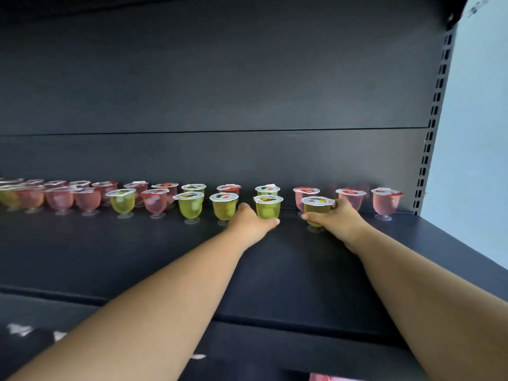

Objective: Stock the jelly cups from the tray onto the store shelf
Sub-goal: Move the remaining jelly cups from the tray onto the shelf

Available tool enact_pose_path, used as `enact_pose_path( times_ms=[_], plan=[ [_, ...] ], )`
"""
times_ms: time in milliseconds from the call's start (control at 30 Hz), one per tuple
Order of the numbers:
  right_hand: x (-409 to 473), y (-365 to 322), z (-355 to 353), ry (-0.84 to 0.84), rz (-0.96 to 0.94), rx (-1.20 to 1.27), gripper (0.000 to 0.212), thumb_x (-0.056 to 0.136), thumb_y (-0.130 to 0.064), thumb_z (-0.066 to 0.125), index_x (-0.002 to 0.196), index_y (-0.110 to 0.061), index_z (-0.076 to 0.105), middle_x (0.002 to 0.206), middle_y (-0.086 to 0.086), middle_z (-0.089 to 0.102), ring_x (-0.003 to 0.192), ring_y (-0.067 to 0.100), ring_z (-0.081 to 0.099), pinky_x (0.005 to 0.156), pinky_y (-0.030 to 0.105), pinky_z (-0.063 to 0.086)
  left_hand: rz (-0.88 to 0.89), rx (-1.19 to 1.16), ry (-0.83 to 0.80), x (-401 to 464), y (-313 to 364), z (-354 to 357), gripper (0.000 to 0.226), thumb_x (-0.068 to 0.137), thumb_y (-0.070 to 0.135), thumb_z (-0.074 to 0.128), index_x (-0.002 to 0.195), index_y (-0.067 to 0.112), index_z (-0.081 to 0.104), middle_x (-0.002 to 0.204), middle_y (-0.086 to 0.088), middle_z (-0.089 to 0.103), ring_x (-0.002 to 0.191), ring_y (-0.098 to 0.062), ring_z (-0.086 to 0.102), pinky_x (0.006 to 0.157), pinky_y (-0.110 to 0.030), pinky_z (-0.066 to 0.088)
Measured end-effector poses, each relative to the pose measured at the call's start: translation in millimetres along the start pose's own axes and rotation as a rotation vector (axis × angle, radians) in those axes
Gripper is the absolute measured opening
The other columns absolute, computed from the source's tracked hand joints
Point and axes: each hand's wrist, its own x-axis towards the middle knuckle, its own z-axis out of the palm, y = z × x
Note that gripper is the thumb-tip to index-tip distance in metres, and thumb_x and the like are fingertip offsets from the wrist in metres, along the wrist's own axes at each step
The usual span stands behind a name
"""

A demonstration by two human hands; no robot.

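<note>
Two rows of footed jelly cups, pink and yellow-green with white foil lids, stand along the back of the dark shelf (165,251). My left hand (251,222) grips a yellow-green cup (268,206) in the front row, fingers curled round its lower part. My right hand (334,218) holds another yellow-green cup (317,206) to the right of it, its foot on the shelf. Behind this cup stands a pink cup (302,195). The tray is out of view.
Two pink cups (386,202) stand at the row's right end near the slotted upright (431,127). A shelf back panel rises behind the cups. The shelf's front edge (275,323) runs below my forearms. A pink object (324,377) shows at the bottom edge.
</note>
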Motion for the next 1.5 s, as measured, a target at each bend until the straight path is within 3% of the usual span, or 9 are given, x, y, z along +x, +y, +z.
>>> enact_pose_path(
  times_ms=[67, 167, 267, 333, 567, 733, 1200, 1367, 1500],
  plan=[
    [-17, -1, -5, 0.046, 0.013, -0.167, 0.052, 0.071, -0.025, 0.078, 0.113, -0.004, 0.057, 0.103, 0.010, 0.069, 0.096, 0.025, 0.064, 0.091, 0.034, 0.049, -0.008, 0.032, 0.011, -21, -1, -3, 0.071, 0.083, 0.038, 0.063, 0.137, 0.004, 0.031, 0.122, -0.004, 0.052, 0.111, -0.022, 0.050, 0.088, -0.028, 0.039],
    [-56, -10, -11, 0.103, -0.080, -0.353, 0.059, 0.080, -0.025, 0.070, 0.128, -0.002, 0.044, 0.124, 0.014, 0.057, 0.118, 0.029, 0.050, 0.090, 0.028, 0.038, 0.026, 0.152, 0.045, -66, -1, -11, 0.058, 0.088, 0.035, 0.057, 0.136, 0.010, 0.035, 0.130, -0.005, 0.051, 0.118, -0.022, 0.049, 0.091, -0.026, 0.038],
    [-107, -19, -20, 0.147, -0.318, -0.360, 0.045, 0.083, -0.017, 0.064, 0.125, -0.007, 0.051, 0.124, 0.012, 0.057, 0.115, 0.026, 0.051, 0.082, 0.022, 0.033, 0.098, 0.230, 0.125, -123, -3, -19, 0.044, 0.089, 0.033, 0.055, 0.129, 0.016, 0.047, 0.134, -0.003, 0.049, 0.123, -0.020, 0.047, 0.096, -0.025, 0.036],
    [-143, -16, -22, 0.143, -0.457, -0.396, 0.041, 0.083, -0.016, 0.063, 0.123, -0.009, 0.055, 0.124, 0.011, 0.056, 0.115, 0.026, 0.050, 0.088, 0.021, 0.032, 0.151, 0.237, 0.203, -163, -10, -25, 0.037, 0.091, 0.029, 0.053, 0.125, 0.015, 0.052, 0.132, -0.003, 0.051, 0.121, -0.019, 0.047, 0.097, -0.024, 0.035],
    [-270, -6, 2, -0.146, -0.594, -0.584, 0.037, 0.087, -0.023, 0.059, 0.122, -0.013, 0.057, 0.125, 0.006, 0.058, 0.119, 0.024, 0.049, 0.098, 0.030, 0.038, 0.130, 0.345, 0.282, -292, -55, -64, 0.030, 0.092, 0.027, 0.050, 0.119, 0.016, 0.057, 0.124, 0.000, 0.057, 0.116, -0.017, 0.051, 0.096, -0.026, 0.038],
    [-359, -4, 44, -0.330, -0.545, -0.723, 0.032, 0.090, -0.033, 0.052, 0.117, -0.016, 0.056, 0.111, 0.005, 0.063, 0.106, 0.025, 0.056, 0.083, 0.031, 0.045, -0.001, 0.396, 0.117, -373, -109, -93, 0.028, 0.094, 0.029, 0.048, 0.118, 0.018, 0.056, 0.117, 0.002, 0.061, 0.110, -0.014, 0.055, 0.091, -0.025, 0.042],
    [-627, 29, 201, -0.713, -0.367, -0.775, 0.038, 0.093, -0.034, 0.048, 0.122, -0.011, 0.050, 0.119, 0.009, 0.060, 0.109, 0.028, 0.055, 0.088, 0.038, 0.049, -0.294, 0.518, -0.005, -613, -307, -212, 0.029, 0.093, 0.026, 0.048, 0.119, 0.016, 0.056, 0.121, -0.003, 0.060, 0.113, -0.019, 0.054, 0.094, -0.033, 0.043],
    [-658, 48, 248, -0.806, -0.288, -0.833, 0.039, 0.093, -0.033, 0.045, 0.127, -0.013, 0.045, 0.124, 0.009, 0.057, 0.113, 0.028, 0.053, 0.088, 0.036, 0.047, -0.313, 0.505, -0.034, -638, -349, -225, 0.032, 0.094, 0.028, 0.047, 0.122, 0.016, 0.055, 0.124, -0.001, 0.058, 0.112, -0.018, 0.054, 0.089, -0.027, 0.042],
    [-658, 62, 283, -0.808, -0.198, -0.839, 0.034, 0.093, -0.028, 0.043, 0.124, -0.015, 0.047, 0.114, 0.008, 0.059, 0.100, 0.025, 0.057, 0.078, 0.032, 0.047, -0.350, 0.475, -0.082, -642, -395, -223, 0.029, 0.093, 0.027, 0.049, 0.117, 0.015, 0.059, 0.119, -0.002, 0.061, 0.108, -0.017, 0.056, 0.087, -0.023, 0.041]
  ],
)
